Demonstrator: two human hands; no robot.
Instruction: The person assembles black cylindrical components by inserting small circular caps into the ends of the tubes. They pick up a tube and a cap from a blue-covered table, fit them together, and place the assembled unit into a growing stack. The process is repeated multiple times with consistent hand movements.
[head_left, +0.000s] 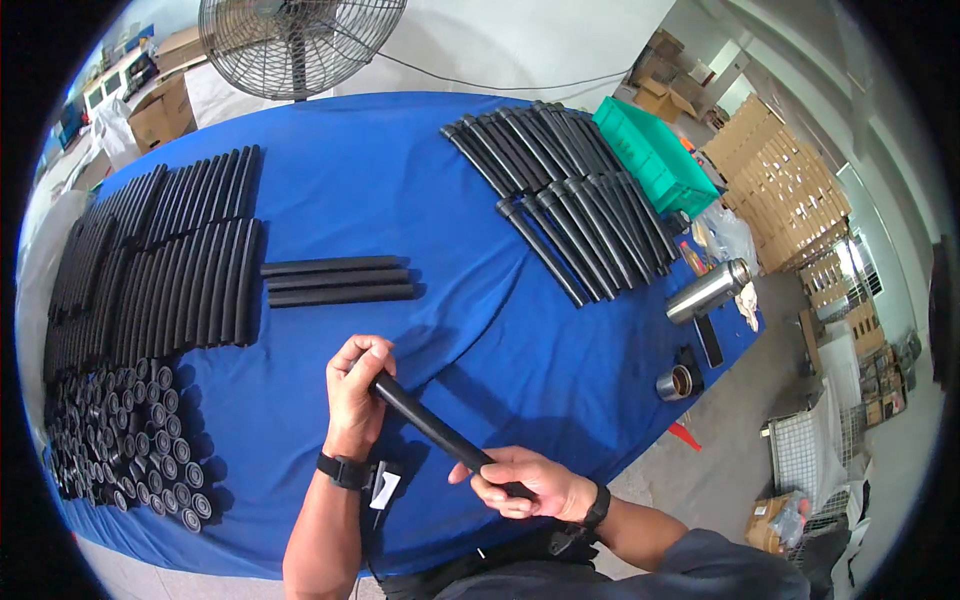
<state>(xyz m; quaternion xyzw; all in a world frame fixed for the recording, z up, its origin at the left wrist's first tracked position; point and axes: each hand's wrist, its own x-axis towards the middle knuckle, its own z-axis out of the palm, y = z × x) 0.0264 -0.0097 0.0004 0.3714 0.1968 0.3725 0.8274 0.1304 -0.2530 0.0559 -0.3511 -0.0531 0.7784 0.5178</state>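
A black tube (430,424) slants across the front of the blue-covered table, held in both hands. My left hand (355,392) is closed round its upper left end, the thumb over the tip. Fingers and thumb of my right hand (532,484) wrap the lower right end and hide part of it. Just beyond lie three loose black tubes (340,281) side by side. Rows of plain black tubes (190,275) cover the left of the table. In front of those, round black caps (140,440) are massed. Tubes with thicker ends (580,215) lie in two rows at far right.
A green crate (655,160) stands at the far right edge. Near it are a steel flask (708,290), a phone (708,341) and a metal cup (674,383). A small white object (385,487) lies beside my left wrist. Behind the table stands a fan (298,40).
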